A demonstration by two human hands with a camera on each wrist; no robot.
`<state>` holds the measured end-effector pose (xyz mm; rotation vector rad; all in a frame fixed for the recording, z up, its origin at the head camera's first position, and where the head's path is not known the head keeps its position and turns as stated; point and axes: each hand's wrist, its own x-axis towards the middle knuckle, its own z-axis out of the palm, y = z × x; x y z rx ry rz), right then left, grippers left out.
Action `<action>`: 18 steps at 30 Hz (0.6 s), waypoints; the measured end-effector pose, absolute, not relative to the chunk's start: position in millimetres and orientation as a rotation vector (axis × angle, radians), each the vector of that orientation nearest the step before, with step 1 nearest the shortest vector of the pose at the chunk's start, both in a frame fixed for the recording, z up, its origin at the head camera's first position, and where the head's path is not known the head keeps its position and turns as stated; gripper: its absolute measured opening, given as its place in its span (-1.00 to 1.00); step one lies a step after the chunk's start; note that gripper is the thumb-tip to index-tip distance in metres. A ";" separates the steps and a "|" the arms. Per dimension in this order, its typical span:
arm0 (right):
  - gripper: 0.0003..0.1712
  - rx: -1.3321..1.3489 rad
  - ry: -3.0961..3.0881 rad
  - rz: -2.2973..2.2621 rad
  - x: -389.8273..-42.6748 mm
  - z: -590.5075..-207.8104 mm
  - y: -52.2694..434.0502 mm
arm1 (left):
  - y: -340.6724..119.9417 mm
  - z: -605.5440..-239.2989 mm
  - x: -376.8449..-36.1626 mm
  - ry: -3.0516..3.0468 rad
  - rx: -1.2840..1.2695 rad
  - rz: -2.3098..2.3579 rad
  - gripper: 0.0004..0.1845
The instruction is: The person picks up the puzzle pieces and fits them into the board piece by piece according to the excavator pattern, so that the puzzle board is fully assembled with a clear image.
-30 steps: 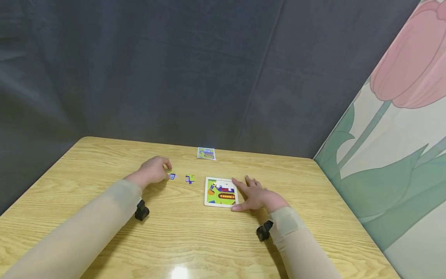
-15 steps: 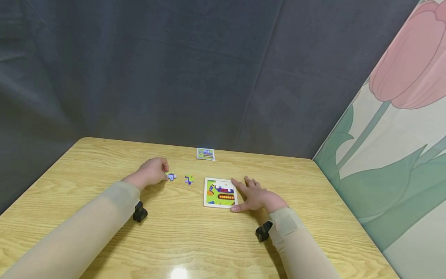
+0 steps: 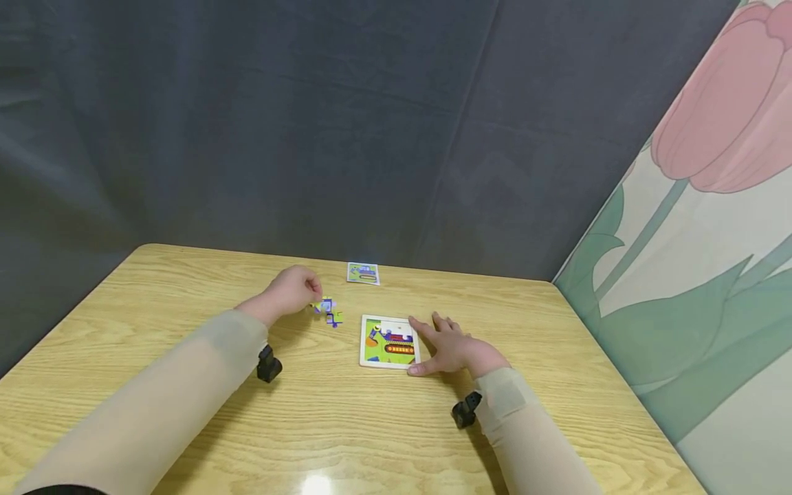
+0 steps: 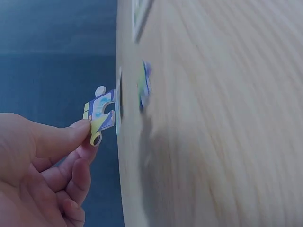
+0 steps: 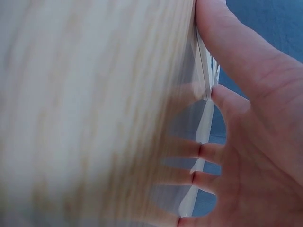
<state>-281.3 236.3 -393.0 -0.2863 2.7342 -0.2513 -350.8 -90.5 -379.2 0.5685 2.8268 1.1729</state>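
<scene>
My left hand pinches a small blue and yellow puzzle piece between thumb and forefinger, lifted just off the wooden table. A second loose piece, purple and green, lies flat right below it. To the right lies a white puzzle board showing a colourful excavator, with a bare white gap along its top. My right hand rests flat against the board's right edge, fingers spread, thumb at its near corner; the right wrist view shows the board's edge under the fingers.
A small picture card lies at the table's far edge. A dark curtain hangs behind the table, and a wall painted with a pink tulip stands on the right. Black wrist cameras sit under both forearms.
My left hand took hold of the blue and yellow piece, lifted it and carried it right, over the other loose piece. My right hand stayed on the board.
</scene>
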 end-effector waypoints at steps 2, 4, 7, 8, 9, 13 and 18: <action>0.25 -0.284 2.733 -0.251 -281.2 -392.8 236.5 | -78.1 -377.8 -351.8 2.812 0.568 1.196 -0.93; 0.25 -0.284 2.732 -0.250 -281.2 -392.5 236.8 | -64.5 -377.5 -352.4 2.787 0.552 1.229 -0.93; 0.25 -0.279 2.729 -0.240 -282.1 -392.7 237.6 | -44.0 -380.0 -352.5 2.741 0.532 1.281 -0.92; 0.25 -0.278 2.727 -0.239 -282.8 -393.0 237.9 | -37.5 -381.5 -352.4 2.729 0.526 1.294 -0.92; 0.25 -0.278 2.726 -0.240 -283.4 -393.4 238.1 | -31.4 -383.3 -352.3 2.719 0.524 1.303 -0.92; 0.24 -0.275 2.722 -0.235 -285.4 -393.9 237.6 | -9.4 -388.4 -349.3 2.684 0.474 1.313 -0.91; 0.24 -0.275 2.727 -0.229 -285.5 -393.6 237.3 | 11.1 -392.4 -346.1 2.678 0.483 1.306 -0.89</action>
